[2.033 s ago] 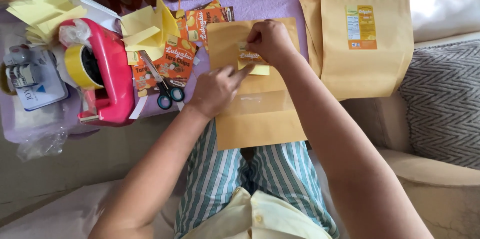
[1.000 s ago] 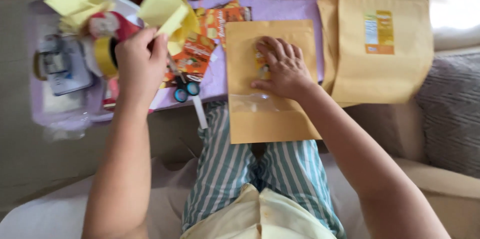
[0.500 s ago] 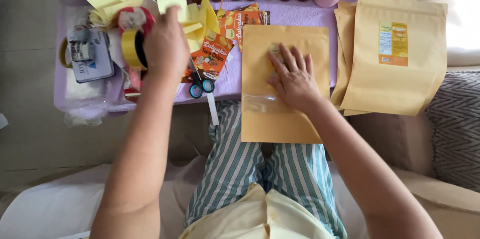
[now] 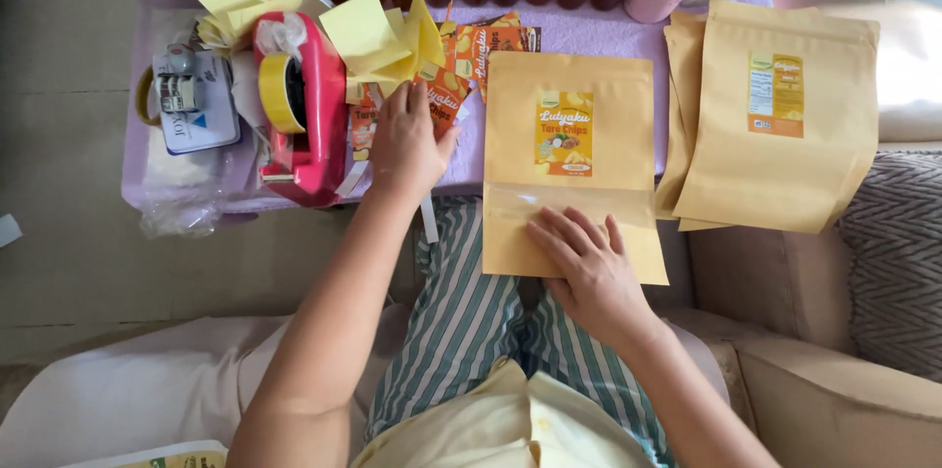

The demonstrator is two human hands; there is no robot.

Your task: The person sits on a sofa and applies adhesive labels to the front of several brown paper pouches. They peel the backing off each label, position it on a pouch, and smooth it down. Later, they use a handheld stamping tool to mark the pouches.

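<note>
On the person's lap and the near edge of a low lilac table (image 4: 589,36) lies a flat kraft-paper pouch (image 4: 569,115), matte tan, rectangular, with a small yellow and orange label (image 4: 564,139) stuck on its upper half and a glossier clear band across it lower down. Spread flat, the right hand (image 4: 589,267) presses the pouch's lower part with its fingers extended and grips nothing. Further left, the left hand (image 4: 405,146) rests palm down on a loose heap of orange printed labels (image 4: 481,46) at the table's edge, fingers loosely open; whether it pinches one underneath cannot be told. Square yellow backing papers (image 4: 378,41) curl and overlap just beyond that hand, and more of them pile at the table's far left corner. Beside the hand stands a glossy red plastic tape dispenser (image 4: 304,110) carrying a yellow roll, and a crinkled clear plastic bag lies left of it. To the right, a stack of similar labelled pouches (image 4: 775,134) rests on a tan sofa arm, near a grey zigzag-patterned cushion (image 4: 898,252). Green and white striped trousers (image 4: 471,331) show below the pouch, and the floor is pale and plain.
</note>
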